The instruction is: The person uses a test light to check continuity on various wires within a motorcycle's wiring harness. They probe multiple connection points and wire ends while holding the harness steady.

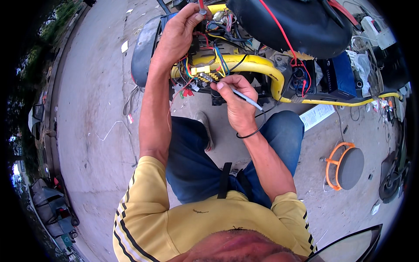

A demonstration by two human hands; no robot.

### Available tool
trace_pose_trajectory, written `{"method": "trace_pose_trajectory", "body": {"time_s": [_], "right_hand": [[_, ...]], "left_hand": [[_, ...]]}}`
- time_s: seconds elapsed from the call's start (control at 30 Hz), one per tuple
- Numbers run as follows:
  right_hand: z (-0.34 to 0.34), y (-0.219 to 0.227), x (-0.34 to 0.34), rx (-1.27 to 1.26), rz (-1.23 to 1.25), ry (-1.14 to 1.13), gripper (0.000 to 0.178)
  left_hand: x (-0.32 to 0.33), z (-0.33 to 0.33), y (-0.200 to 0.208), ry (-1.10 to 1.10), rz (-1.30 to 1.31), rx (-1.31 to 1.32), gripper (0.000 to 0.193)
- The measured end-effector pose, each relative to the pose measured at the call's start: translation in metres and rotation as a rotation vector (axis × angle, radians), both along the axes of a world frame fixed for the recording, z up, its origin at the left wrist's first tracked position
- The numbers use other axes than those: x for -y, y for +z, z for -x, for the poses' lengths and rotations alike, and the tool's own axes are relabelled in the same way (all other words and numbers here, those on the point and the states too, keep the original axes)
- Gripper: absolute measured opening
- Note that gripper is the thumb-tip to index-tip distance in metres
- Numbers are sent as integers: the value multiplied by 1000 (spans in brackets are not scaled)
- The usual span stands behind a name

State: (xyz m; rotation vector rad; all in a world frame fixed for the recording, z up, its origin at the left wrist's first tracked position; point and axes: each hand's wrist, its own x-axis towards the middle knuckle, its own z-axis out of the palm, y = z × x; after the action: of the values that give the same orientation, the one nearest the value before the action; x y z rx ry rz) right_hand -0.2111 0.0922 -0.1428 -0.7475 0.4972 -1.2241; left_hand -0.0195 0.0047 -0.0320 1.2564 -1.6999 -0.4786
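Note:
Near the top of the head view, my left hand (pixel 181 37) is closed around a slim red test probe (pixel 201 5), over the vehicle's exposed wiring. My right hand (pixel 238 98) pinches a pen-shaped test probe (pixel 248 99) whose black lead loops below the wrist. Its fingertips are at a yellow multi-pin connector (pixel 204 75), where coloured wires gather; the probe's tip is hidden by the fingers. A small meter (pixel 298 78) with red and black leads plugged in rests on the vehicle's footboard. The yellow tubular frame (pixel 248 64) runs just beyond my right hand.
A black seat (pixel 292 26) is tipped over the frame. On the right are a dark blue box (pixel 342 76) and an orange-framed round stool (pixel 351 168). My knees (pixel 283 131) are close beneath the frame. Litter lies on the concrete (pixel 100 109).

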Motion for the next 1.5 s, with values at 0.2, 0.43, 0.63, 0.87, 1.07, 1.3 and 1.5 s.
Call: {"method": "trace_pose_trajectory", "body": {"time_s": [0.2, 0.43, 0.63, 0.87, 1.07, 1.3, 1.5], "right_hand": [[1, 3, 0, -23, 20, -4, 13], [1, 3, 0, -19, -10, -5, 12], [0, 1, 0, -3, -13, -12, 13], [0, 1, 0, -7, 5, -3, 13], [1, 3, 0, -10, 16, -7, 12], [0, 4, 0, -30, 19, -20, 11], [0, 3, 1, -54, 15, -39, 10]], "left_hand": [[1, 1, 2, 18, 1, 23, 24], [2, -3, 5, 12, -36, -80, 25], [6, -7, 4, 13, -36, -116, 25], [9, -11, 5, 26, -118, -201, 26], [12, -9, 7, 57, -136, -203, 27], [8, -8, 6, 6, -99, -252, 28], [5, -6, 5, -37, -59, -280, 29]]}}
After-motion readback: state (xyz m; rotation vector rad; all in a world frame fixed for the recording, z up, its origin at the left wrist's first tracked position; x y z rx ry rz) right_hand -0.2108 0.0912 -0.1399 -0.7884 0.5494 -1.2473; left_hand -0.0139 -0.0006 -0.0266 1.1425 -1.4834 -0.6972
